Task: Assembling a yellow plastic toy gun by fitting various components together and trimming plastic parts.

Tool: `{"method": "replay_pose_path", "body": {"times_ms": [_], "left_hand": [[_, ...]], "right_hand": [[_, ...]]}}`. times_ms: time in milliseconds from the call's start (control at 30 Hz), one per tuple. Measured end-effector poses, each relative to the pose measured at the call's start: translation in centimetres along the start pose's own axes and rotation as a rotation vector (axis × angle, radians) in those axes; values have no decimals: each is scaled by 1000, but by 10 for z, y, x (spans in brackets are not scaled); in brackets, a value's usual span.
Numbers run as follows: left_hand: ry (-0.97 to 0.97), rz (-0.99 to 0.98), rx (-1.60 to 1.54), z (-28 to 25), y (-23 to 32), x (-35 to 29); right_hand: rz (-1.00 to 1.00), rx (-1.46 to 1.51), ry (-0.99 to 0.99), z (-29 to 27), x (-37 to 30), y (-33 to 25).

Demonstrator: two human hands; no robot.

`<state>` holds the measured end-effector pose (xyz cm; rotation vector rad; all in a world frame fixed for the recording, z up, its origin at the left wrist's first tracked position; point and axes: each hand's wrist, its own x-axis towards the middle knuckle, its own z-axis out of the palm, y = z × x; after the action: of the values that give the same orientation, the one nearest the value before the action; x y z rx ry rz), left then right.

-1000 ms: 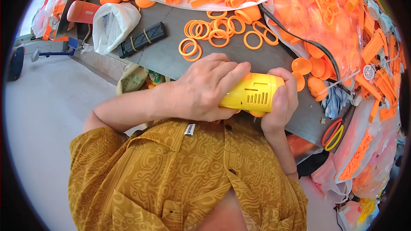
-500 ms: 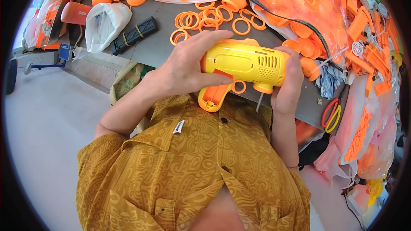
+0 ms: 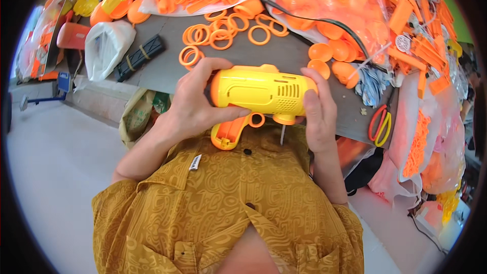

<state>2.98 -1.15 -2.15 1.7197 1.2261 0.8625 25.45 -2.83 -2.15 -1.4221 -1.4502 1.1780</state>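
A yellow plastic toy gun (image 3: 261,89) lies sideways between my hands, above the table's near edge. My left hand (image 3: 190,104) grips its rounded left end, with the thumb along the underside near the handle. Closed round the right end is my right hand (image 3: 320,114), fingers over the top. The yellow handle (image 3: 224,139) points down and shows an open orange inside. Beside it sits an orange trigger ring (image 3: 256,120). A short yellow round stub (image 3: 284,119) sticks out below, and a thin pale rod hangs near it.
Several orange rings (image 3: 259,35) lie on the grey table (image 3: 167,66) behind the toy gun. Orange cups (image 3: 320,52) and red-and-yellow-handled scissors (image 3: 379,126) are to the right. A black bar-shaped part (image 3: 141,57) and an open white bag (image 3: 108,48) stand left. Bags of orange parts fill the back.
The view has shifted, so the table sits further left. The toy gun and both hands appear lower and further left. Both hands keep their hold.
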Motion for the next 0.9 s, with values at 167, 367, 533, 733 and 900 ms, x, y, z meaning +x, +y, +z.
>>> {"method": "replay_pose_path", "body": {"times_ms": [167,367,533,733,900], "left_hand": [[52,70,-133,8,-13,4],[94,149,-134,20,-17,13],[154,176,-125,30,-19,19],[165,211,-3,27,-18,18],[193,329,28,24,-19,17]], "right_hand": [[-34,-91,71,-1,6,-4],[-48,-153,195,-14,8,10],[-124,-282,284,-23,20,-16],[-752,-830,3,-4,82,-49],[-543,-1212,-184,22,111,-41]]}}
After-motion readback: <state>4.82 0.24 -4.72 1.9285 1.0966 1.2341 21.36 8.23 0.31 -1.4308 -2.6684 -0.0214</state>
